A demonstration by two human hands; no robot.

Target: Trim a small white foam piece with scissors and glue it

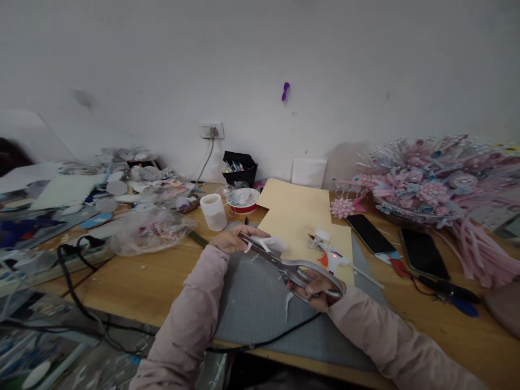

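Observation:
My right hand is closed round the handles of large grey scissors. Their blades point up and left toward my left hand. Pinched in the left fingers is a thin white piece of material, blurred, and the blade tips lie right at it. A narrow white strip lies on the grey cutting mat below the scissors. Past the right hand, a white and orange glue gun with a red light rests on cream paper.
A white roll, a red-rimmed dish and a black pen box stand behind. Pink beaded decorations and two phones are on the right. Plastic bags, scraps and cables crowd the left.

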